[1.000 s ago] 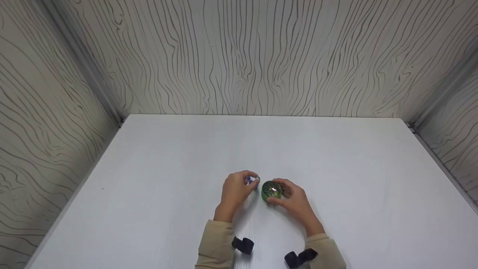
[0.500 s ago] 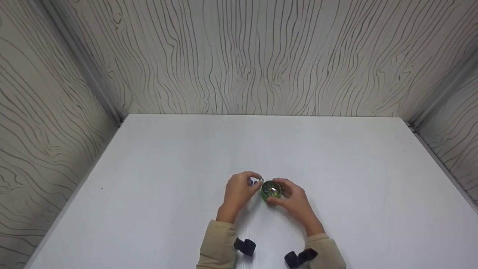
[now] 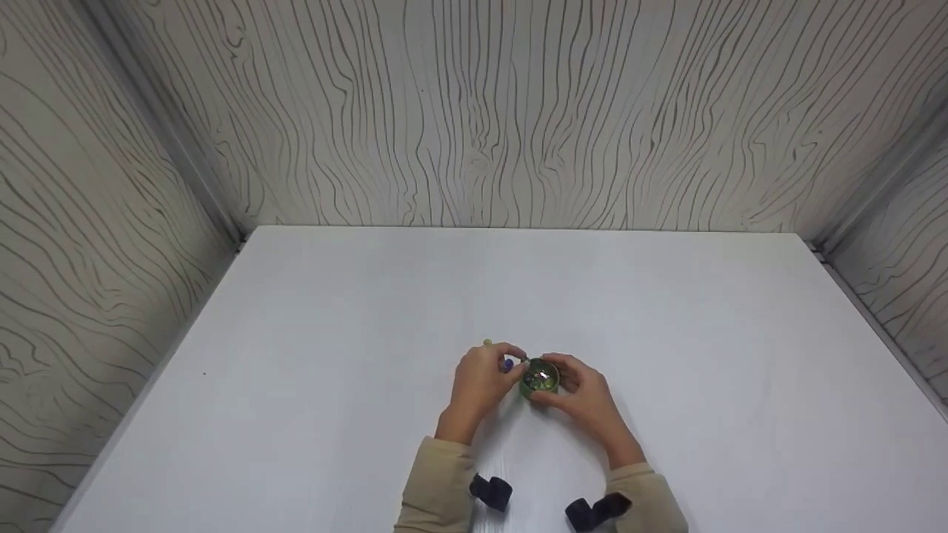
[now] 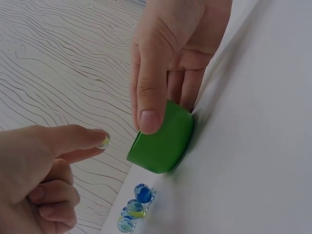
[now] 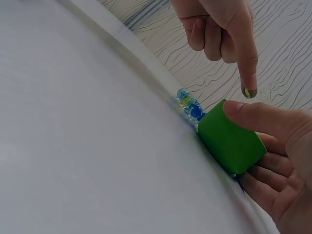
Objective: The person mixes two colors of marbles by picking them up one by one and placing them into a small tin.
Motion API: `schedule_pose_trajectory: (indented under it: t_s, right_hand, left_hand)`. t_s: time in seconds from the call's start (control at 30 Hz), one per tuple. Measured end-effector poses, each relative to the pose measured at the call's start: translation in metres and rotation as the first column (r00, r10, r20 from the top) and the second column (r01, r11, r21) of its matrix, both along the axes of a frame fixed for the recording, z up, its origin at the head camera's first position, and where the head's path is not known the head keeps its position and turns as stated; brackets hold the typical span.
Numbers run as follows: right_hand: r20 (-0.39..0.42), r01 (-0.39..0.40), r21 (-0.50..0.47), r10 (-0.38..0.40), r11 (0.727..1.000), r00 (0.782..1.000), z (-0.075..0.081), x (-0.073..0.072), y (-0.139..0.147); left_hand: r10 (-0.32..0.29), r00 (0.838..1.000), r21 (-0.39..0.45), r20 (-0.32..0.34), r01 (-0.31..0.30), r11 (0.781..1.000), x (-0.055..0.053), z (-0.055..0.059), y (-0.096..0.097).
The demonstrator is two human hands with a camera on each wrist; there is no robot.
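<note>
Shifted rightward since the earlier head frames, the left hand (image 3: pixel 480 379) is now seen at the rim of a green cup (image 3: pixel 527 391); whether the two touch cannot be told. The cup's right side is gripped by the right hand (image 3: pixel 589 392), and glassy shapes (image 3: pixel 539 380), probably marbles, can be made out inside.

In the left-wrist view, a clear marble (image 4: pixel 104 141) tinged yellow is pinched in the left fingertips. The cup is shown upright on a white table (image 4: pixel 253 146), with loose marbles (image 4: pixel 137 210) clustered just beside it.

In the right-wrist view, the pinched marble is seen near the cup's mouth. It could be dropped onto the table if the smooth glass slipped; the cluster could be scattered if knocked by cup or hand.
</note>
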State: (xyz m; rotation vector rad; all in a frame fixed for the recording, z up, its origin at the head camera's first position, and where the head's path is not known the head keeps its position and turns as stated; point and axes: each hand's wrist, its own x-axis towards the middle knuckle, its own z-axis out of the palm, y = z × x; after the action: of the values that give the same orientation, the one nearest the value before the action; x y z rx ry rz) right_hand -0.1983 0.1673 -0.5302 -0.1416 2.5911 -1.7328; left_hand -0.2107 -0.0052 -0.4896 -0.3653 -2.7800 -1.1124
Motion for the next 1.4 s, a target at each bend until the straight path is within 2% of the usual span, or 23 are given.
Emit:
schedule_pose_trajectory:
  t_s: [0.4,0.63,1.17,1.4]
  right_hand:
    - [-0.006,-0.011,-0.017,0.011,1.0,1.0,0.001,0.001,0.001]
    - [0.001,-0.012,-0.02,0.012,1.0,1.0,0.001,0.001,0.001]
    - [-0.009,-0.011,-0.013,0.011,1.0,1.0,0.001,0.0,0.001]
    - [-0.009,-0.009,-0.021,0.009,1.0,1.0,0.0,0.001,0.001]
  left_hand:
    - [0.0,1.0,-0.046,-0.005,0.0,0.999,0.002,-0.002,0.005]
    - [-0.034,0.999,-0.044,-0.006,0.034,0.998,0.002,-0.004,0.007]
    - [-0.019,1.0,-0.121,0.003,0.019,0.993,0.001,-0.011,0.011]
    - [-0.031,0.999,-0.088,0.017,0.033,0.996,0.0,-0.011,0.008]
